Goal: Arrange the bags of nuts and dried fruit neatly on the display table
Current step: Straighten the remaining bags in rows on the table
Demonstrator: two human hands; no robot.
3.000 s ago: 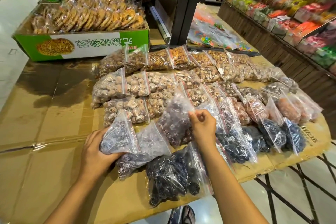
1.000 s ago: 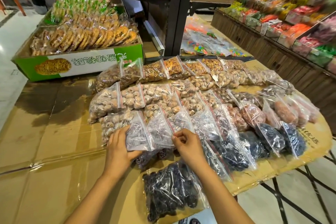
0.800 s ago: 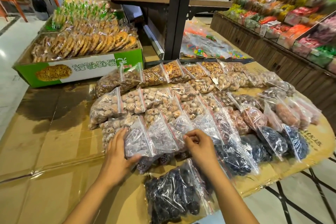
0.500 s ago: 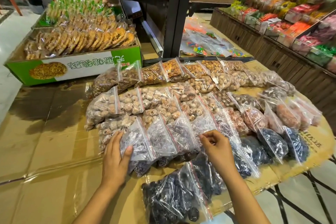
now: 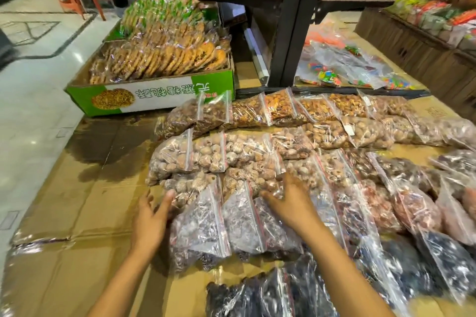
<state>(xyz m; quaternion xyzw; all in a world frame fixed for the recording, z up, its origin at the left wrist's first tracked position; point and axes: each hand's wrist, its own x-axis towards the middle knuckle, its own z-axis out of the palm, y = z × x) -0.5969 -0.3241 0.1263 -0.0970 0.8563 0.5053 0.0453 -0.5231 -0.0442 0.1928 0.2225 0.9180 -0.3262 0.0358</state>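
Squaring up the near row looked to be the step. Left hand lay open, fingers spread, against the left end of the dried-fruit bags. These lay overlapped on the cardboard-covered display table, just in front of the pale nut bags. Right hand rested flat across bags further along, fingers spread, pinching nothing.

Best done, I judged, by pressing inward from both ends with flat palms so the red zip strips slant alike, without lifting. One dark bag sat apart at the near edge, unplaced.

Half a second before, the right hand had pinched a bag top; that pinch was now released. Left thumb had come off the end bag.
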